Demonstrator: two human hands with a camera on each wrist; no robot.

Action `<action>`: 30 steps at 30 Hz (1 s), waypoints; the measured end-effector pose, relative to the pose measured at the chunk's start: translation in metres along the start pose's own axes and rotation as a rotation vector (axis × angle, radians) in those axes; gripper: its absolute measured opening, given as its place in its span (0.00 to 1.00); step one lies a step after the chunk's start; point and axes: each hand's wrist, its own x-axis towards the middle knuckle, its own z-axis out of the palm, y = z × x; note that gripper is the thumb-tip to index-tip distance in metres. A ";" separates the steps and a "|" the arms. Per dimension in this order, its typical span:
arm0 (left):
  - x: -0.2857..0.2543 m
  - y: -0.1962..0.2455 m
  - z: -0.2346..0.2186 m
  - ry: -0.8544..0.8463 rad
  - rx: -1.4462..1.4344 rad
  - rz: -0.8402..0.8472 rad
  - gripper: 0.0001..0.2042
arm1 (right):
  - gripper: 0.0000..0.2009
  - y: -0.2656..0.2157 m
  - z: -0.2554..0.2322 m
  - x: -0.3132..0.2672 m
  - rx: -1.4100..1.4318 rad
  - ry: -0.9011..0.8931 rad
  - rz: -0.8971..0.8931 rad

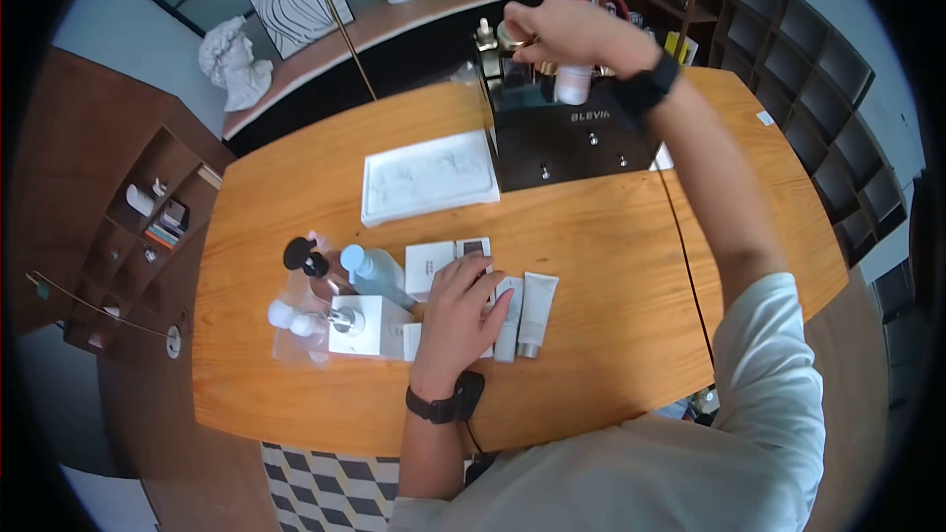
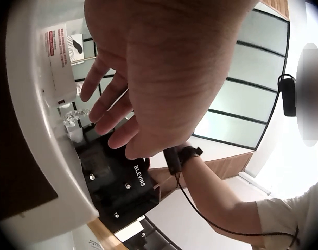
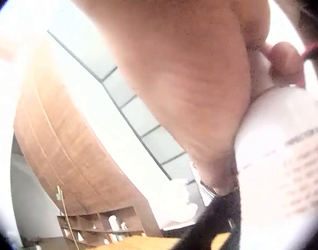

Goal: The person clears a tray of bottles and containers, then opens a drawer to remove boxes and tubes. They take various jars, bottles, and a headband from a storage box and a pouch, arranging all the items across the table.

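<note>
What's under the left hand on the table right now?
The left hand rests on white boxes, beside two squeeze tubes. Whatever lies directly beneath the palm is covered.

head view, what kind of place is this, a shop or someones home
Probably a showroom or studio rather than a home: white plaster busts on a ledge, a black display stand with bottles, and skincare tubes laid out on a wooden table.

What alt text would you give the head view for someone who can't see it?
Seen from above, a person's right hand holds a white bottle over a black organiser on a wooden table, while the left hand rests on white boxes and tubes.
</note>
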 end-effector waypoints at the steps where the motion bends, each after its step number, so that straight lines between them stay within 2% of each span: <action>1: -0.001 0.001 0.002 -0.054 0.008 0.022 0.11 | 0.16 -0.009 -0.013 -0.016 -0.030 -0.015 -0.001; 2: -0.001 0.005 0.001 -0.106 0.014 0.045 0.12 | 0.17 -0.031 -0.028 -0.036 -0.057 -0.039 0.050; 3: -0.003 0.007 0.003 -0.154 0.021 0.068 0.12 | 0.18 -0.037 -0.025 -0.058 -0.073 0.056 -0.049; 4: -0.006 0.006 0.006 -0.241 0.008 0.064 0.16 | 0.18 -0.048 -0.028 -0.077 0.018 -0.073 -0.077; 5: -0.010 0.006 0.011 -0.277 0.019 0.058 0.17 | 0.19 -0.062 -0.021 -0.095 0.255 -0.124 -0.077; 7: -0.019 0.005 0.018 -0.348 0.049 0.042 0.18 | 0.18 -0.092 0.006 -0.130 0.234 -0.264 -0.096; 9: -0.018 0.006 0.017 -0.409 0.012 0.001 0.19 | 0.17 -0.114 0.047 -0.161 0.362 -0.383 -0.087; 13: -0.013 0.012 0.011 -0.487 0.006 -0.044 0.19 | 0.16 -0.140 0.087 -0.165 0.360 -0.387 -0.118; 20: -0.015 0.007 0.018 -0.394 0.025 0.023 0.11 | 0.17 -0.161 0.110 -0.141 0.425 -0.382 -0.171; 23: -0.012 0.004 0.018 -0.307 0.012 0.062 0.08 | 0.18 -0.162 0.100 -0.147 0.455 -0.311 -0.121; 26: -0.011 0.002 0.016 -0.257 0.014 0.069 0.07 | 0.19 -0.158 0.101 -0.168 0.295 -0.129 -0.002; 29: -0.011 0.002 0.018 -0.227 0.054 0.061 0.07 | 0.21 -0.158 0.099 -0.193 0.190 -0.094 0.062; 30: -0.011 0.002 0.018 -0.216 0.065 0.066 0.07 | 0.23 -0.158 0.095 -0.200 0.192 -0.047 0.034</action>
